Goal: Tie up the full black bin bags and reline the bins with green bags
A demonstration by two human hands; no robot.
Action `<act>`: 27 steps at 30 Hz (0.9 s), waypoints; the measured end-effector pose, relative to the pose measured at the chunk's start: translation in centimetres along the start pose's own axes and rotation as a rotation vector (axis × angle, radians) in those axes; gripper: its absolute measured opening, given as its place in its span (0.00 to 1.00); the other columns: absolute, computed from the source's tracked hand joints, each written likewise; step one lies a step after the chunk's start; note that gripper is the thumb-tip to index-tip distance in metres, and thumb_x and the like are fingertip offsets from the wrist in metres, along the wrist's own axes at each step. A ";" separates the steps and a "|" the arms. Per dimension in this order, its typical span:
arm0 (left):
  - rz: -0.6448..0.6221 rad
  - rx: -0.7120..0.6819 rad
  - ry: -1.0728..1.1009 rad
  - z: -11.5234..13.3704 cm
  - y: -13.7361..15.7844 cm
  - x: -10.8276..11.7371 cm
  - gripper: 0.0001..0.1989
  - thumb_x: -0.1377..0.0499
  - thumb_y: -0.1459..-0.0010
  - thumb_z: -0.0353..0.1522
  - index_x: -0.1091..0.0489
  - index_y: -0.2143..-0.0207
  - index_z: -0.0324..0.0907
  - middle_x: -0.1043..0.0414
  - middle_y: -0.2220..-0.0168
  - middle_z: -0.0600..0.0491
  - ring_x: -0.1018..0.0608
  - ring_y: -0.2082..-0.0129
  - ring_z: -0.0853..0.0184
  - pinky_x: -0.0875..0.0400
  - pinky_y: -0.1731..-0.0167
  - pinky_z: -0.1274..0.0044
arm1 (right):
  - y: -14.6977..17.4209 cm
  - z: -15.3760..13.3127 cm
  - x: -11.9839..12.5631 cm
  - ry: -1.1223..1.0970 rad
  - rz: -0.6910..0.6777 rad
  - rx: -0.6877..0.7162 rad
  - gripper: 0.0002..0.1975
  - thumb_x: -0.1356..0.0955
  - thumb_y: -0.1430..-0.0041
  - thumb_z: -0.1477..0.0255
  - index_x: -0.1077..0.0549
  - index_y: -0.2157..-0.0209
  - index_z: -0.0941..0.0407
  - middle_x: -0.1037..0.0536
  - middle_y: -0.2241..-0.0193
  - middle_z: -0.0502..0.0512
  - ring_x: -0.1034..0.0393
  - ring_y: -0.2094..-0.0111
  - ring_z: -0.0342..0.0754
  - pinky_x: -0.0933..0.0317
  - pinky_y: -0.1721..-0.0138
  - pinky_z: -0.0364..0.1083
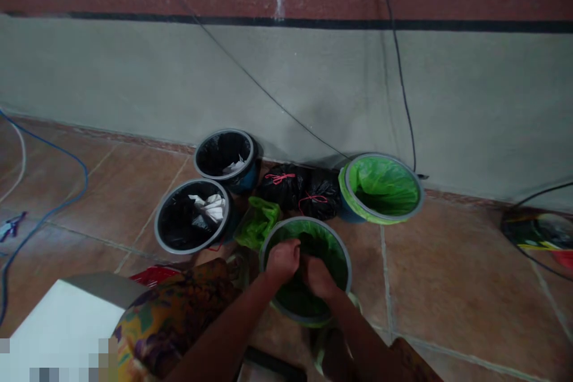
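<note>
My left hand [283,259] and my right hand [319,277] reach into a grey-rimmed bin [341,246] lined with a green bag [329,245]. Both hands are closed on the green liner near the bin's middle, close together. A loose green bag [257,222] lies crumpled just left of this bin. Two tied black bags [299,191] with red strings sit behind it.
A second green-lined bin [382,188] stands at the back right by the wall. Two black-lined bins [192,215] [225,154] with white paper stand to the left. Cables run over the tiled floor and wall. A white box [67,322] sits near left.
</note>
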State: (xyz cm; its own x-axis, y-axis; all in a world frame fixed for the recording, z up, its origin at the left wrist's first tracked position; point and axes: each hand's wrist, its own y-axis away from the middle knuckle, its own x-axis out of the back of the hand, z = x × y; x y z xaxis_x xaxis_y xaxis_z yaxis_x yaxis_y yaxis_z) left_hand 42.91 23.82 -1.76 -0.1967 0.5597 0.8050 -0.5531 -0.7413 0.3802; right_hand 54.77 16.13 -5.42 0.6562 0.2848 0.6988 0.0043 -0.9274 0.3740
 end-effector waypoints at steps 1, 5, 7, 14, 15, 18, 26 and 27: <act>0.157 -0.009 0.042 0.0 0.1 0.8 0.19 0.55 0.35 0.29 0.32 0.46 0.40 0.26 0.48 0.46 0.25 0.47 0.62 0.33 0.43 0.71 | 0.2 -0.4 0.8 -0.041 0.124 -0.043 0.17 0.41 0.37 0.74 0.23 0.58 0.56 0.18 0.63 0.58 0.24 0.63 0.48 0.35 0.59 0.44; 0.447 0.012 0.019 -1.2 -0.1 2.1 0.24 0.48 0.39 0.28 0.38 0.40 0.37 0.32 0.43 0.42 0.31 0.42 0.57 0.37 0.40 0.66 | 0.6 -0.4 3.5 0.015 0.628 -0.254 0.20 0.43 0.34 0.69 0.27 0.49 0.59 0.22 0.52 0.63 0.29 0.52 0.53 0.39 0.49 0.50; 0.409 0.056 -0.029 -2.1 -0.5 1.6 0.27 0.47 0.40 0.29 0.41 0.38 0.34 0.35 0.40 0.39 0.33 0.40 0.54 0.38 0.40 0.63 | 0.4 0.6 4.0 0.153 0.691 -0.326 0.22 0.42 0.35 0.68 0.32 0.44 0.63 0.26 0.48 0.67 0.34 0.47 0.59 0.43 0.45 0.55; 0.298 0.158 -0.129 -3.4 -1.6 -1.2 0.29 0.55 0.40 0.22 0.45 0.35 0.33 0.35 0.41 0.37 0.31 0.41 0.55 0.37 0.42 0.67 | -0.5 3.8 2.4 0.307 0.504 -0.333 0.28 0.47 0.36 0.78 0.46 0.35 0.66 0.35 0.40 0.71 0.37 0.43 0.59 0.42 0.47 0.53; 0.294 0.168 -0.133 -3.3 -1.6 -1.1 0.30 0.55 0.40 0.21 0.45 0.35 0.33 0.35 0.41 0.38 0.31 0.42 0.55 0.38 0.42 0.67 | -0.6 3.8 2.3 0.317 0.508 -0.349 0.28 0.47 0.37 0.78 0.46 0.35 0.66 0.35 0.40 0.71 0.36 0.44 0.59 0.41 0.47 0.53; 0.278 0.181 -0.110 -2.9 -1.3 -0.4 0.31 0.54 0.42 0.20 0.45 0.35 0.35 0.37 0.39 0.39 0.32 0.40 0.55 0.38 0.41 0.66 | -0.6 3.8 2.5 0.318 0.495 -0.384 0.27 0.45 0.38 0.80 0.41 0.37 0.64 0.30 0.46 0.70 0.32 0.47 0.59 0.41 0.49 0.52; 0.317 0.506 0.036 -2.7 4.2 1.5 0.23 0.44 0.42 0.29 0.35 0.44 0.34 0.31 0.46 0.37 0.26 0.47 0.53 0.30 0.51 0.68 | 0.8 3.3 5.0 0.370 0.520 -0.381 0.21 0.42 0.37 0.78 0.32 0.44 0.61 0.26 0.49 0.65 0.33 0.47 0.54 0.43 0.46 0.51; 0.272 0.553 0.052 -2.7 4.9 1.6 0.20 0.45 0.42 0.30 0.33 0.47 0.35 0.28 0.49 0.38 0.24 0.51 0.54 0.29 0.54 0.68 | 1.2 3.2 5.2 0.384 0.531 -0.386 0.20 0.41 0.37 0.77 0.31 0.46 0.60 0.27 0.48 0.65 0.34 0.47 0.55 0.44 0.45 0.51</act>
State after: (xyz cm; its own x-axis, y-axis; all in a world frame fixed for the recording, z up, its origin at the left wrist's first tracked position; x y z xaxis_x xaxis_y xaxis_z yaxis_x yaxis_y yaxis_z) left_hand 37.75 22.07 0.15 -0.3182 0.3309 0.8884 0.0209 -0.9345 0.3555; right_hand 60.60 15.75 -3.27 0.1877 -0.0465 0.9811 -0.5493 -0.8331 0.0656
